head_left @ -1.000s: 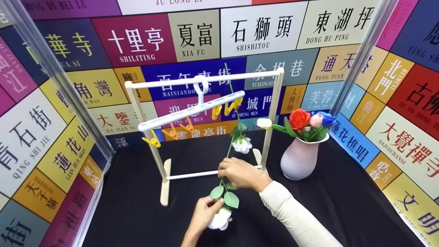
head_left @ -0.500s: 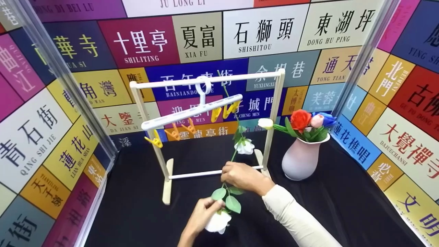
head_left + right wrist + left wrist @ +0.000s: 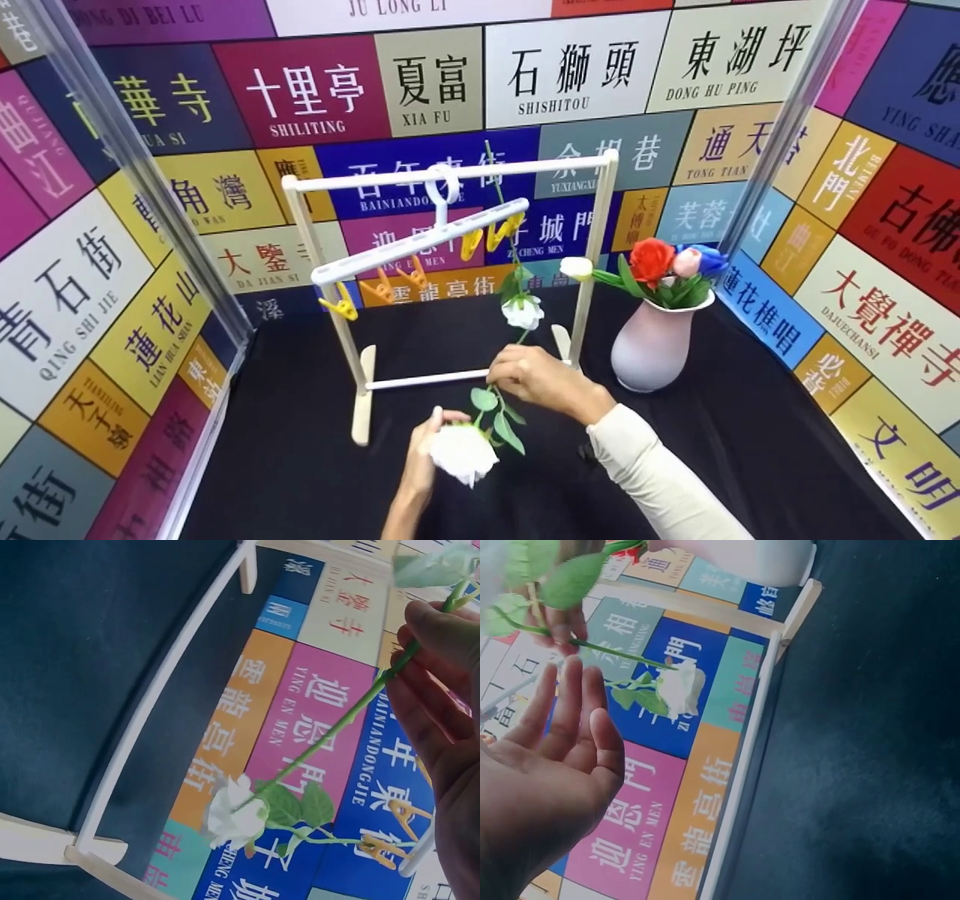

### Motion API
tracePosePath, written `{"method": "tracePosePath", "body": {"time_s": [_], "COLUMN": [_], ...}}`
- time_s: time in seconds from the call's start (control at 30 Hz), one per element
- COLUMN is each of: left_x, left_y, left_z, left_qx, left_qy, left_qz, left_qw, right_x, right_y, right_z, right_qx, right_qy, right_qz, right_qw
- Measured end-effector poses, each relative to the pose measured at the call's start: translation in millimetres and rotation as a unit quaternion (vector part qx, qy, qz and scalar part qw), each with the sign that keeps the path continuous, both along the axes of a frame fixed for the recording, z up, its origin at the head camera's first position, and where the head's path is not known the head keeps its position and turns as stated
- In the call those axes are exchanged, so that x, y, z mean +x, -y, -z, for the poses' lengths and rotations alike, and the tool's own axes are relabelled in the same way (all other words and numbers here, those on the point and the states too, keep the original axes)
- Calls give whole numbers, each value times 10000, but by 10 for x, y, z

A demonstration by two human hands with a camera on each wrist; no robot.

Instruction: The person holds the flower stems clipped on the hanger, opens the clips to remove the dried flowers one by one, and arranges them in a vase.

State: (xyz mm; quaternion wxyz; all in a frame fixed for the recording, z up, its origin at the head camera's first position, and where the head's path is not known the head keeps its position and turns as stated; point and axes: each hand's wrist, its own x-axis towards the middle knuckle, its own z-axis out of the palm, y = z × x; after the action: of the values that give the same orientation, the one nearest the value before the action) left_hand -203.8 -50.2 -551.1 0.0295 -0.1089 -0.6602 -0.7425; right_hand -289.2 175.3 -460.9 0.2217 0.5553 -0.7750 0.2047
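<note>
My right hand (image 3: pixel 546 381) pinches the green stem (image 3: pixel 341 722) of a white artificial rose (image 3: pixel 463 454) between thumb and fingers. Its bloom points down toward me, with green leaves (image 3: pixel 508 433) just above it. Beside the bloom is my left hand (image 3: pixel 421 459), partly hidden behind the petals in the head view. The left wrist view shows that palm with relaxed, loosely bent fingers (image 3: pixel 570 701) and nothing gripped. Another white rose (image 3: pixel 523 312) hangs head down from a yellow clip (image 3: pixel 504 232) on the pale hanger (image 3: pixel 420 241), behind the held stem.
The hanger is hooked on a wooden rack (image 3: pixel 525 167) and tilts down to the left. Orange clips (image 3: pixel 397 279) and another yellow clip (image 3: pixel 339 307) hang along it. A vase (image 3: pixel 651 349) of artificial flowers stands at the right on black cloth (image 3: pixel 300 480). Printed panels surround the space.
My left hand has let go near the leaves and opened, moving slightly left. The rose's bloom has swung left and turned toward me. My right hand stays on the stem.
</note>
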Motion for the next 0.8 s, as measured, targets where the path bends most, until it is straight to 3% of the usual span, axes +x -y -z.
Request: {"method": "tracePosePath", "body": {"time_s": [0.17,0.3,0.57,0.67,0.8], "left_x": [-48,-86,-205,-255,-281], "left_y": [-46,-100,-223,-258,-300], "left_z": [51,53,34,-35,-254], "left_qx": [65,18,-47,-109,-244], "left_qy": [278,601,495,481,359], "left_qz": [-187,-147,-134,-174,-215], "left_qw": [9994,9981,9987,9986,9988], "right_x": [24,42,97,122,164], "right_y": [-123,-240,-486,-578,-704], "right_z": [-95,-195,-401,-491,-625], "right_qx": [-605,-964,-1587,-1884,-2228], "right_qy": [222,284,231,237,208], "right_qz": [-120,-68,277,386,579], "right_qw": [9978,9949,9867,9810,9729]}}
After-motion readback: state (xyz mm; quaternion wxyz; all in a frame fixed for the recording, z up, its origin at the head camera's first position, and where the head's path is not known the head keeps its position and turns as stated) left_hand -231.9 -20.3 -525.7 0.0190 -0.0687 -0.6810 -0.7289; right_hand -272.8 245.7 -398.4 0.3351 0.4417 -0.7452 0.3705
